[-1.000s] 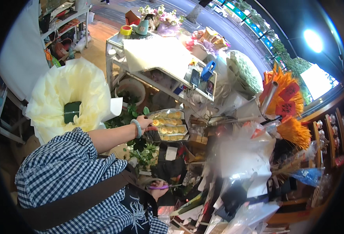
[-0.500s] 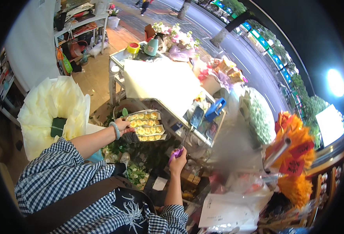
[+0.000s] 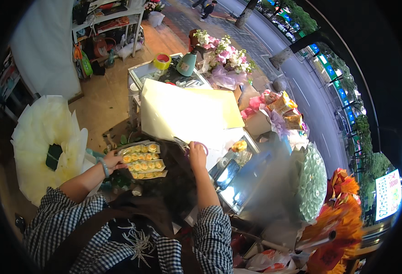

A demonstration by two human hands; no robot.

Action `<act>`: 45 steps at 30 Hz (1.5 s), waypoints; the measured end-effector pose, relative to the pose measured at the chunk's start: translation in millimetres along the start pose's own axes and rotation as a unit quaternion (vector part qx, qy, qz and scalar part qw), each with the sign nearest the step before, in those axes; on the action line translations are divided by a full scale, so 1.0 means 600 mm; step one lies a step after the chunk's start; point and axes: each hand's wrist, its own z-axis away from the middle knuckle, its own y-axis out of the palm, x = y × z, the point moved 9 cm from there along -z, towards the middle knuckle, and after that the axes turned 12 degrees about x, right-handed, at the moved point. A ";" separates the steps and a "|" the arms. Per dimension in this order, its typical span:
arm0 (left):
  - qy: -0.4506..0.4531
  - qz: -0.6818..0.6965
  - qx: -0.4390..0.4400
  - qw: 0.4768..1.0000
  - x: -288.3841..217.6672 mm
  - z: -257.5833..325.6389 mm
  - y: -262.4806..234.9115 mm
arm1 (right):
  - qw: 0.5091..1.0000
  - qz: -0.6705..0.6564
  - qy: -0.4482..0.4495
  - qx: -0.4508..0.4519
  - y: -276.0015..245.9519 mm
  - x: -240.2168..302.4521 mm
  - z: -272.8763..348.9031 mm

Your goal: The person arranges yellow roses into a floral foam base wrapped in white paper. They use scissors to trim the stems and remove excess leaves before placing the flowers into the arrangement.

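We find the left hand (image 3: 114, 160) (a pale bangle (image 3: 103, 168) at its wrist) pinching the left side of the yellow flower pack (image 3: 145, 160), which sits near the pale paper (image 3: 171, 107). We record the right hand (image 3: 198, 157) closed around purple-handled scissors (image 3: 205, 146), right of the pack.

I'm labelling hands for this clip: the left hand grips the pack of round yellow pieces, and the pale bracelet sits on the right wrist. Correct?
Not quite: the head view shows the pale bracelet on the left wrist. The left hand does grip the pack of round yellow pieces.
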 end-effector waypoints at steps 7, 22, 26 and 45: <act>0.032 0.004 -0.018 0.999 -0.047 0.007 0.014 | 0.966 0.139 -0.209 0.061 0.091 -0.045 -0.130; 0.134 -0.002 -0.040 0.990 -0.148 0.080 0.182 | 0.972 0.141 -0.177 -0.054 -0.009 -0.158 -0.312; 0.117 -0.038 -0.022 0.992 -0.177 0.064 0.235 | 0.992 -0.060 -0.055 0.099 0.044 -0.240 -0.291; 0.007 -0.490 -0.048 0.871 -0.411 -0.186 0.506 | 0.529 -0.833 0.140 -0.082 0.042 -0.232 -0.111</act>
